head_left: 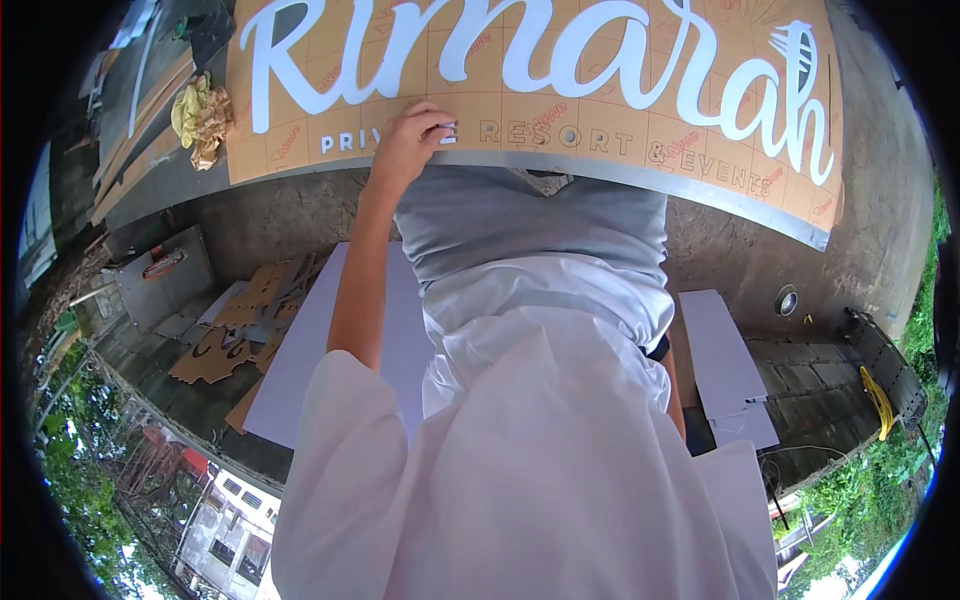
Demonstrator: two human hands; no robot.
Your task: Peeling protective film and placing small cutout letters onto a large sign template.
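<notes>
My left hand reaches over the near edge of a brown-papered sign board. Its fingers are curled and pinched together beside a small white letter in the lower row. What is between the fingertips, if anything, is hidden. More small white letters lie left of the hand, and the hand covers part of that row. To its right run cut letter outlines showing the brown paper. Large white script letters cross the board above. My right arm hangs by my side, its hand out of sight.
Crumpled yellowish paper lies at the board's left end. Below stand large white sheets, cut brown offcuts and smaller white sheets. A roll of tape lies on the right, with a yellow item farther out.
</notes>
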